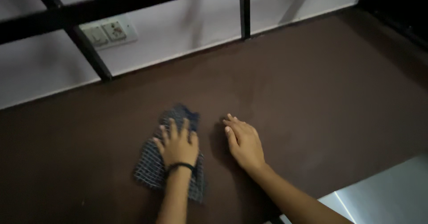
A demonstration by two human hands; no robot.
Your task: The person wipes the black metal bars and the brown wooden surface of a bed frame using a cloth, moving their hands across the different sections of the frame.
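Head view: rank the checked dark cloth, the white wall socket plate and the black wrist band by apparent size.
1. Checked dark blue cloth, partly under the left hand.
2. White wall socket plate; farther away, so truly unsure.
3. Black wrist band.

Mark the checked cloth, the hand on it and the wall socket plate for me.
checked cloth (149, 168): head view, lower left fold.
left hand (178, 146): head view, back of the hand, pressed flat on the cloth.
wall socket plate (109, 32): head view, plate centre.

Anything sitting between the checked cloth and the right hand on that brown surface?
Nothing. In the head view, only a bare strip of the dark brown surface separates the checked cloth, pressed under the left hand, from the right hand, which lies flat.
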